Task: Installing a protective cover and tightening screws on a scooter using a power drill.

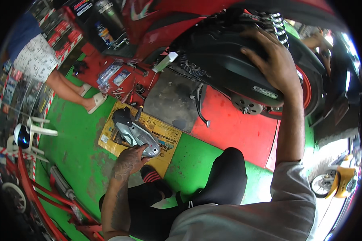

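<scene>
My left hand (pixel 129 161) grips the near end of a long grey metal engine cover (pixel 137 135) with its fingers closed over the rim. The cover lies tilted above a flattened yellow cardboard sheet (pixel 169 136), and a black part (pixel 122 115) sits at its far end. My right arm reaches up to the scooter, where my right hand (pixel 275 60) rests with spread fingers on a black casing cover (pixel 223 66). A round metal part with holes (pixel 245 105) shows under that casing. To its right is the rear wheel's red rim (pixel 305 86).
A centre stand (pixel 198 105) props the scooter over a red mat (pixel 233 128) and a dark stained sheet (pixel 169 98). Tools and small packets (pixel 118 78) lie at the back left. A person's legs (pixel 70 86) stand there, near a white stool (pixel 40 127). Red frame bars (pixel 48 197) edge the lower left.
</scene>
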### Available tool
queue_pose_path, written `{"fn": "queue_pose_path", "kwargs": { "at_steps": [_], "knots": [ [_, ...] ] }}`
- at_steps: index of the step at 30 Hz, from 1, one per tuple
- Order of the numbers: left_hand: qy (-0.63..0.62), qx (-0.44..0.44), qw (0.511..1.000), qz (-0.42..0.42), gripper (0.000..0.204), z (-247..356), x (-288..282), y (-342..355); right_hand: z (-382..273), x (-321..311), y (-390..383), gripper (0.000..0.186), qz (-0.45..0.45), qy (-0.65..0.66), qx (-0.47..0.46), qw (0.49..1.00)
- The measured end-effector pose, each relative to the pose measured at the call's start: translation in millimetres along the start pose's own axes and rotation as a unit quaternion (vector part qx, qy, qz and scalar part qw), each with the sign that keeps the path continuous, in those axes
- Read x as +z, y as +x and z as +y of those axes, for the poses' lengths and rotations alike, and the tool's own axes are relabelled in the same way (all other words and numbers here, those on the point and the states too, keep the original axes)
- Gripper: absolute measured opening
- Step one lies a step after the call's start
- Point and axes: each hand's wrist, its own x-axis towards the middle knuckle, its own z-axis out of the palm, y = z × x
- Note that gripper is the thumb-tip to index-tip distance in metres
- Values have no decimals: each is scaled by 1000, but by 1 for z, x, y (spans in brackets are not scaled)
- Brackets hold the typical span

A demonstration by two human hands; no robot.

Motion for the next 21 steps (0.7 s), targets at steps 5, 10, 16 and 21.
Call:
{"fn": "queue_pose_path", "kwargs": {
  "at_steps": [5, 10, 16, 21],
  "knots": [
    [17, 30, 999, -7, 66, 7, 22, -3, -4, -1, 1, 35, -24, 24, 38, 999],
    [18, 77, 996, 49, 62, 12, 31, -1, -5, 2, 3, 34, -20, 6, 32, 999],
    [6, 46, 999, 16, 57, 20, 25, -5, -4, 4, 2, 37, -20, 5, 57, 998],
    [6, 56, 998, 17, 60, 24, 28, -1, 0, 6, 0, 37, -27, 17, 69, 997]
  ]
}}
